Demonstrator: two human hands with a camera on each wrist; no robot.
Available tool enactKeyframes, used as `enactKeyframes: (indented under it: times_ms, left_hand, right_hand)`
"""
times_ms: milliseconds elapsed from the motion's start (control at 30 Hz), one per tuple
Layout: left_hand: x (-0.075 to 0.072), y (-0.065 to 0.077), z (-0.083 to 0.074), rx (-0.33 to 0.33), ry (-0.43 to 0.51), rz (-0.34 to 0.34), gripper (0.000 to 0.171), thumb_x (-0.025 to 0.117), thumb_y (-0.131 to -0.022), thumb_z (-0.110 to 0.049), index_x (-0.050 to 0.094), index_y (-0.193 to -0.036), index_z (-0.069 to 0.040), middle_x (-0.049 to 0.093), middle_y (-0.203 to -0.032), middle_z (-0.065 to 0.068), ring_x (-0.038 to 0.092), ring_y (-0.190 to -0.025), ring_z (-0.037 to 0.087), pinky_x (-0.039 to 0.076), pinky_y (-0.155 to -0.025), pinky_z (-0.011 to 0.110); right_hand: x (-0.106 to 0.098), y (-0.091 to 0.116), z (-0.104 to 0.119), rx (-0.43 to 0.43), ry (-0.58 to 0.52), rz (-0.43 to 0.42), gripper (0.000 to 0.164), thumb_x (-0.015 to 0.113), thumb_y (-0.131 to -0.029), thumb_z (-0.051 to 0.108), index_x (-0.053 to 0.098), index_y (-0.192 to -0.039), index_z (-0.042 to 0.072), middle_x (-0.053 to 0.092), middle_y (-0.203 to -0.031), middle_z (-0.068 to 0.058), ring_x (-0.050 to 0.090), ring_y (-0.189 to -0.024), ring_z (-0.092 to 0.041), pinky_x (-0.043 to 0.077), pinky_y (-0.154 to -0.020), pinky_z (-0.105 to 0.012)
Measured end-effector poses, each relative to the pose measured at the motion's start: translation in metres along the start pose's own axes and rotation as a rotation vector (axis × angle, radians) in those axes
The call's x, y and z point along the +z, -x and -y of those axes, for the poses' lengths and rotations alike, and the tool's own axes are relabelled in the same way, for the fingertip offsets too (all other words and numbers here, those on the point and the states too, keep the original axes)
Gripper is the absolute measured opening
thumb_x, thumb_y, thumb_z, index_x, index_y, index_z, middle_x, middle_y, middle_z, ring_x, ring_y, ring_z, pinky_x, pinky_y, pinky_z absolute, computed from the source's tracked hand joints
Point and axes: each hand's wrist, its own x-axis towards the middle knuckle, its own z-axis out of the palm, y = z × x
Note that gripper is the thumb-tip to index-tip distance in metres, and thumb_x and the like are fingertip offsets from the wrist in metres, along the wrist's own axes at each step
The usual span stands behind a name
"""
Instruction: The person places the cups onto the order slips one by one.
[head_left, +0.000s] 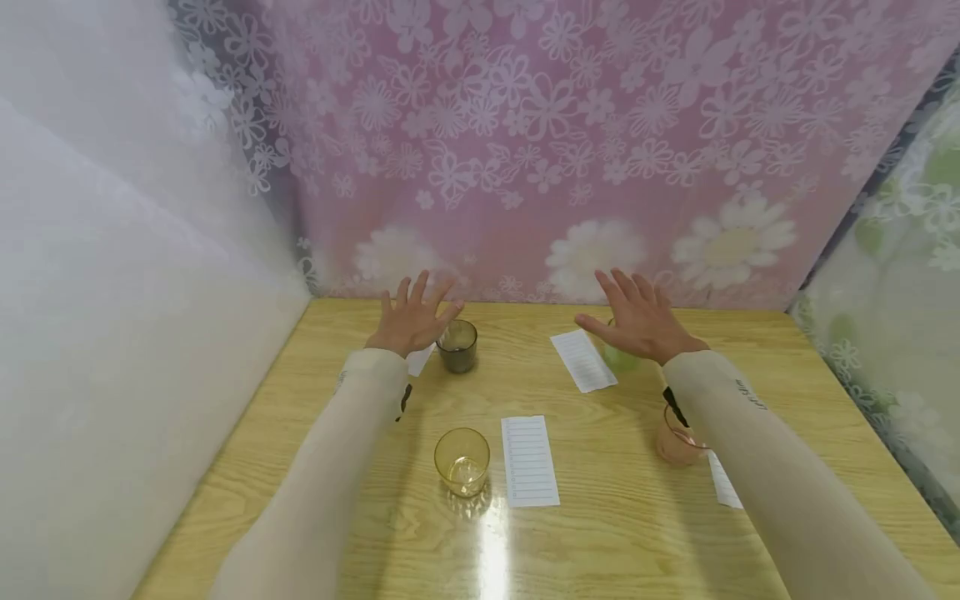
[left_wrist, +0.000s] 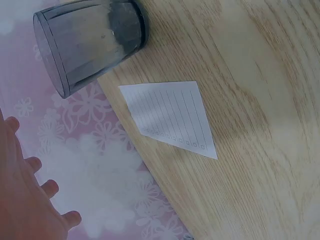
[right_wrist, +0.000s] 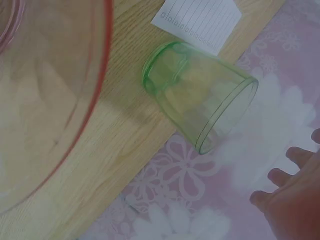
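Both hands reach out over the far part of the table with fingers spread, holding nothing. My left hand [head_left: 412, 318] is beside a grey glass [head_left: 458, 347], which stands upright; a lined paper slip [left_wrist: 170, 117] lies near it, partly hidden by the wrist in the head view. My right hand [head_left: 637, 321] is over a green glass [right_wrist: 195, 92], covering most of it in the head view. Left of that hand lies another lined slip [head_left: 583, 361]. Under the right forearm stands a pink glass [head_left: 677, 447], partly covered by the sleeve.
Nearer on the wooden table [head_left: 600, 533] stand a yellow glass [head_left: 462, 463] and a lined paper slip [head_left: 530, 461] to its right. One more slip [head_left: 724, 482] shows partly beneath the right sleeve. A pink flowered curtain [head_left: 510, 167] hangs along the back edge, with pale hangings at both sides.
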Motion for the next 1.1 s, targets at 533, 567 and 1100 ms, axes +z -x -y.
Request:
enactKeyframes:
  times_ms: [533, 567, 1100]
  left_hand:
    - [-0.005, 0.017, 0.019, -0.009, 0.004, 0.023, 0.068, 0.023, -0.115, -0.067, 0.012, -0.177, -0.040, -0.001, -0.186, 0.011, -0.001, -0.170, 0.046, 0.001, -0.130, 0.079]
    - [-0.005, 0.018, 0.021, -0.011, 0.004, 0.023, 0.068, 0.023, -0.115, -0.066, 0.012, -0.177, -0.040, -0.001, -0.186, 0.011, -0.001, -0.170, 0.046, 0.001, -0.130, 0.079]
    - [0.009, 0.020, 0.053, -0.020, 0.028, 0.043, 0.063, 0.023, -0.118, -0.056, 0.012, -0.177, -0.037, 0.003, -0.185, 0.014, -0.001, -0.169, 0.048, 0.002, -0.129, 0.080]
  right_hand:
    - [0.007, -0.013, 0.022, -0.081, -0.028, -0.047, 0.092, 0.054, -0.109, 0.062, 0.021, -0.175, 0.006, 0.023, -0.178, -0.027, 0.021, -0.164, -0.052, 0.015, -0.133, -0.071]
    - [0.008, -0.013, 0.024, -0.081, -0.041, -0.046, 0.093, 0.054, -0.109, 0.062, 0.021, -0.175, 0.007, 0.022, -0.178, -0.027, 0.020, -0.164, -0.052, 0.016, -0.133, -0.071]
    - [0.018, -0.019, 0.051, -0.082, -0.124, -0.019, 0.095, 0.056, -0.107, 0.065, 0.016, -0.177, 0.015, 0.020, -0.181, -0.021, 0.018, -0.167, -0.047, 0.022, -0.128, -0.077]
